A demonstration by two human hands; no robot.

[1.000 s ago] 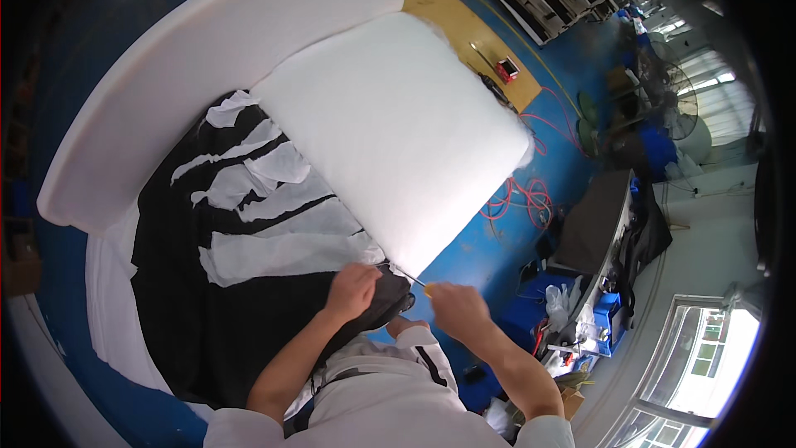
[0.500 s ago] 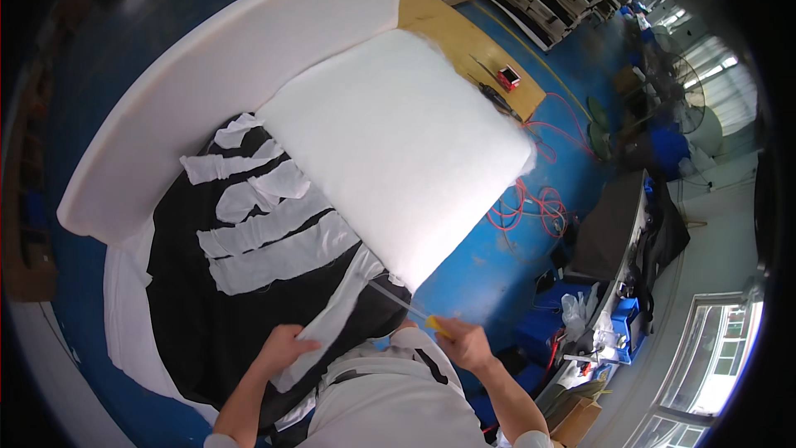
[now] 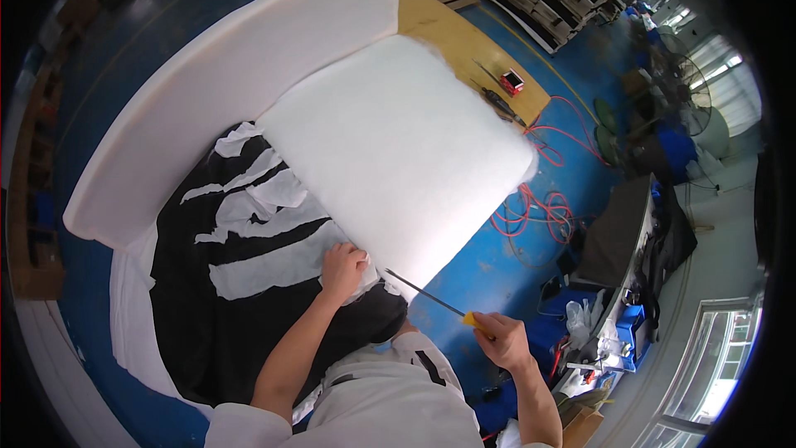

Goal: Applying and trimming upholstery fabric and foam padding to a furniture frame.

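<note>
My right hand (image 3: pixel 502 342) is closed round the yellow handle of a long, thin-shafted screwdriver (image 3: pixel 431 295). Its tip points left, by the near corner of a thick white padded cushion (image 3: pixel 398 149). Close to that corner, my left hand (image 3: pixel 343 272) is closed on a bunched white cloth strip (image 3: pixel 365 276). More white cloth strips (image 3: pixel 265 262) lie side by side from the cushion's left edge over a black fabric panel (image 3: pixel 199 315). How the held strip meets the cushion is hidden by my fingers.
A curved white padded backrest (image 3: pixel 224 83) rises behind the cushion. The wooden board (image 3: pixel 464 41) beyond carries a small red box (image 3: pixel 512 81) and a dark tool (image 3: pixel 499 103). Red hose (image 3: pixel 531 214) coils on the blue floor; a cluttered bench (image 3: pixel 609 315) stands at right.
My left hand has moved up and away from me to the cushion's corner, and the strip it held stretched out is now bunched. The screwdriver has shifted right, its tip now visible.
</note>
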